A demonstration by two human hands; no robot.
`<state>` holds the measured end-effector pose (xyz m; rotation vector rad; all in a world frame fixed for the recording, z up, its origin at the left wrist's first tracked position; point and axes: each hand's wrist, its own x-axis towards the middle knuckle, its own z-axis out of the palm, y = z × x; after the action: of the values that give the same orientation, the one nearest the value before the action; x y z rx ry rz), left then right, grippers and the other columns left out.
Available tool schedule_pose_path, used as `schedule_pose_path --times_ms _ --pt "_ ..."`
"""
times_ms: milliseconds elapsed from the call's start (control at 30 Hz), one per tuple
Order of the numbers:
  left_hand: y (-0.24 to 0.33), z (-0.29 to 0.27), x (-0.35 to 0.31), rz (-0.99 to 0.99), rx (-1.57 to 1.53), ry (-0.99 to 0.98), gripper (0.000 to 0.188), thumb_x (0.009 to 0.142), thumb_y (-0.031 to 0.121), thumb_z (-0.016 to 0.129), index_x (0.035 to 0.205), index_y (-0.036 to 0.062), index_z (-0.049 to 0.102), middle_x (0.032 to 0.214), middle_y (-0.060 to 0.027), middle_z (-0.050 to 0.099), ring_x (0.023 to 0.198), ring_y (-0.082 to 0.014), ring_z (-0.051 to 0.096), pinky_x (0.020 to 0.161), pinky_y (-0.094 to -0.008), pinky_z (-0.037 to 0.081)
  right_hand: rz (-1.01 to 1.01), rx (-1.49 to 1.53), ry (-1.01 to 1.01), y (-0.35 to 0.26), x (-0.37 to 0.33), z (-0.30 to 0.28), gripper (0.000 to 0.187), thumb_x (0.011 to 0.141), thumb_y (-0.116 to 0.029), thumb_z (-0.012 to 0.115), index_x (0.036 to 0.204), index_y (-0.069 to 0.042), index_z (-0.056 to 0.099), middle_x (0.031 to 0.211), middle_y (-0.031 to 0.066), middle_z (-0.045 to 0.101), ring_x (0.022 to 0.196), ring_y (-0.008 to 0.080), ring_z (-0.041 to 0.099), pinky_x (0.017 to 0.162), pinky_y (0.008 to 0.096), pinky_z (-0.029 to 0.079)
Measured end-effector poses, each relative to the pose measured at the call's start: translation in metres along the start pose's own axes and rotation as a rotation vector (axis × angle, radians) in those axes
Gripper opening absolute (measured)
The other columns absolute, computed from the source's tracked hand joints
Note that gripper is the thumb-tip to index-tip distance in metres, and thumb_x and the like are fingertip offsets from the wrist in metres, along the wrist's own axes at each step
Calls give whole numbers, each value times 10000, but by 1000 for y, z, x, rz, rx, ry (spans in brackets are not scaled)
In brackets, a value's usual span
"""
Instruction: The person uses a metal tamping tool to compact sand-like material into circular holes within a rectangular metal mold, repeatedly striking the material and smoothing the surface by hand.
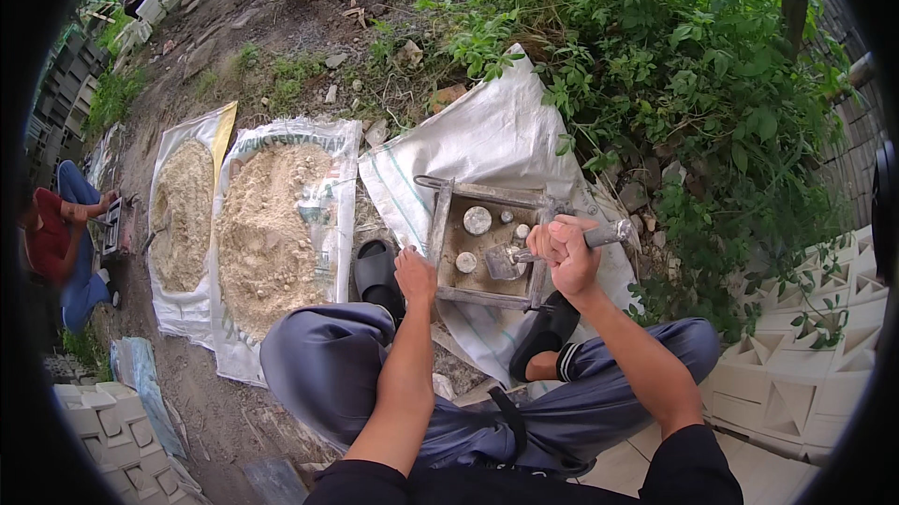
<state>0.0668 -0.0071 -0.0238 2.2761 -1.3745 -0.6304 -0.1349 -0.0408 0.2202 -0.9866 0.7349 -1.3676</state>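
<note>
My right hand (566, 252) is closed around a trowel (506, 263). Its flat grey blade dips inside a box-shaped mould frame (482, 297), and its thick handle end sticks out to the right. Inside the frame, several round pale plugs stand in sandy material, among them a large one (477, 220) and a smaller one (465, 263). My left hand (414, 275) is curled closed just outside the frame's left wall. Anything in its fingers is hidden. Beneath the frame lies a white woven sack (487, 135).
Two opened sacks with sandy powder, a near heap (267, 224) and a farther heap (184, 215), lie to the left. Green bushes (693, 121) grow at the right, above stacked pale patterned blocks (796, 365). Another person (51, 238) works at far left.
</note>
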Motion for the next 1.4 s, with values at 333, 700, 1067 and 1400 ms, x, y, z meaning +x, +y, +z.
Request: schedule_pose_path --times_ms 333,700,1067,1400 --pt "45 -21 -13 644 5 -184 389 749 36 494 1135 -14 503 1069 -192 506 1042 -357 487 920 -412 406 40 -53 103 9 -25 -26 397 883 -99 547 507 -39 437 482 -19 408 449 77 383 440 268 315" --pt "28 11 -63 572 317 -112 531 792 152 538 1239 -107 414 1048 -222 557 995 -328 541 839 -401 451 150 -125 -15 43 -31 -63 333 903 -116 510 591 -60 408 528 -37 371 451 55 329 440 237 276" --pt "19 39 -63 317 433 -172 579 832 338 546 1201 -100 467 899 -168 658 821 -288 630 782 -385 451 13 -184 525 18 -59 -56 491 933 -258 578 517 -101 371 482 -47 359 421 58 328 413 242 257" --pt "39 17 -61 377 397 -291 399 834 373 539 964 -3 567 853 -165 667 815 -309 644 773 -421 444 -116 -402 574 40 -63 -50 363 912 -187 584 643 57 586 527 -22 503 530 44 419 479 273 335"
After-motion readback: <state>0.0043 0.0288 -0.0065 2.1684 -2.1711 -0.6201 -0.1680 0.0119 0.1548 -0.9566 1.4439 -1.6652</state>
